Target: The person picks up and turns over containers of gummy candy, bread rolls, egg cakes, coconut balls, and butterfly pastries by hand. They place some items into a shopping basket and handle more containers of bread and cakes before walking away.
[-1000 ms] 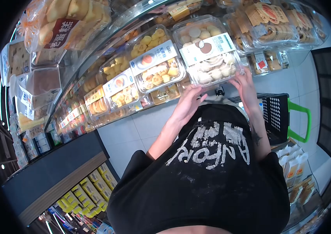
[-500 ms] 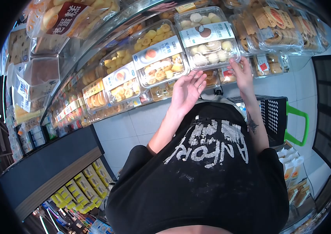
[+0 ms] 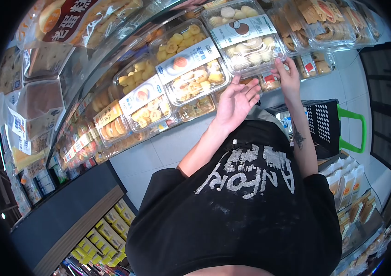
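Had the box (image 3: 246, 40) at the shelf's (image 3: 363, 46) near edge, right of yellow pastries (image 3: 195, 83). Touched its near right corner with the right hand (image 3: 289, 79); could not tell whether pinching. Held the left hand (image 3: 236, 103) palm up, fingers loosely spread, beside the near left corner.

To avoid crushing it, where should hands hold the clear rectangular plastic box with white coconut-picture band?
Probably at the near edge of the box, from your side: that edge faces you, while clear plastic food packs flank its left and right.
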The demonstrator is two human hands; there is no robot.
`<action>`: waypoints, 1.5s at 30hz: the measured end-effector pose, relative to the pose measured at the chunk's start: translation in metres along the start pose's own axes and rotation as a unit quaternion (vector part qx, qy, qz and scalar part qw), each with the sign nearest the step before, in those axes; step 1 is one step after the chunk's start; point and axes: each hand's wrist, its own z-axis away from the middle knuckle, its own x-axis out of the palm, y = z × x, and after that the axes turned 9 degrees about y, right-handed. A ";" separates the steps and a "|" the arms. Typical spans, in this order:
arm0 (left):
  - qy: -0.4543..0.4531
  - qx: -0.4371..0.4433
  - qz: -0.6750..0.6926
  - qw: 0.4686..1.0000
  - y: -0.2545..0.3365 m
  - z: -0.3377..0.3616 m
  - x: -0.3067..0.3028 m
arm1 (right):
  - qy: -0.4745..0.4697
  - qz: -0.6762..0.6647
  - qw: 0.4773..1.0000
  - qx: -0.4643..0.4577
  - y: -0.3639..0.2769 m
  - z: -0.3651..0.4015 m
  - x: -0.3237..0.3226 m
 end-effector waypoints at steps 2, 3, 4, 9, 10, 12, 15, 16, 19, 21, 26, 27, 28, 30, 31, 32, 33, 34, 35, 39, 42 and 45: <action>-0.004 -0.006 -0.008 1.000 0.002 0.001 -0.003 | 0.013 0.020 1.000 0.006 0.002 -0.002 0.001; -0.004 -0.011 -0.011 1.000 0.003 0.001 -0.007 | 0.018 0.039 0.999 0.013 0.002 -0.002 0.000; -0.008 -0.013 -0.016 1.000 0.005 0.001 -0.008 | 0.021 0.056 0.998 0.017 -0.001 -0.003 0.000; -0.009 -0.014 -0.048 0.999 0.008 0.007 -0.013 | 0.021 0.085 0.996 0.024 -0.005 0.002 -0.003; -0.006 -0.012 -0.052 0.999 0.007 0.008 -0.014 | 0.015 0.082 0.996 0.021 -0.003 0.003 -0.006; 0.006 -0.009 -0.057 0.998 0.003 0.007 -0.016 | 0.005 0.077 0.997 0.020 -0.003 0.003 -0.012; 0.034 0.016 -0.068 0.997 -0.005 0.004 -0.018 | -0.009 0.077 0.997 0.028 -0.013 0.009 -0.011; 0.052 0.017 -0.076 0.996 -0.007 0.003 -0.019 | -0.024 0.066 0.997 0.035 -0.016 0.008 -0.013; 0.108 0.016 -0.088 0.990 -0.017 0.001 -0.015 | -0.079 0.047 0.994 0.057 -0.015 0.000 -0.028; 0.102 -0.066 -0.004 0.993 -0.025 0.000 -0.012 | -0.115 0.046 0.990 0.074 -0.023 -0.002 -0.043; 0.083 -0.096 -0.014 0.992 -0.058 -0.011 0.045 | -0.119 0.068 0.988 0.075 -0.045 -0.032 -0.110; 0.067 -0.084 -0.025 0.994 -0.063 -0.018 0.059 | -0.104 0.063 0.990 0.064 -0.051 -0.040 -0.125; 0.063 -0.070 -0.024 0.995 -0.068 -0.029 0.072 | -0.089 0.058 0.993 0.053 -0.058 -0.048 -0.137; 0.056 -0.044 -0.020 0.997 -0.078 -0.054 0.092 | -0.056 0.021 0.998 0.035 -0.077 -0.063 -0.158; 0.052 -0.024 -0.035 0.998 -0.081 -0.068 0.098 | -0.038 0.002 0.999 0.028 -0.088 -0.070 -0.167; 0.082 0.010 -0.058 0.995 -0.084 -0.080 0.109 | -0.041 -0.003 0.999 0.006 -0.097 -0.076 -0.173; 0.114 0.042 -0.080 0.989 -0.088 -0.089 0.125 | -0.045 -0.008 0.999 -0.014 -0.105 -0.080 -0.177; 0.147 0.075 -0.102 0.981 -0.092 -0.098 0.135 | -0.048 -0.012 0.998 -0.033 -0.111 -0.085 -0.181; 0.175 0.122 -0.131 0.968 -0.096 -0.110 0.136 | -0.069 -0.017 0.997 -0.038 -0.117 -0.090 -0.184; 0.211 0.168 -0.143 0.952 -0.105 -0.139 0.154 | -0.115 -0.036 0.991 -0.060 -0.124 -0.109 -0.188; 0.155 0.136 -0.118 0.971 -0.106 -0.153 0.148 | -0.133 -0.046 0.988 -0.059 -0.126 -0.122 -0.189; 0.131 0.170 -0.120 0.969 -0.109 -0.152 0.158 | -0.165 -0.056 0.983 -0.055 -0.122 -0.133 -0.193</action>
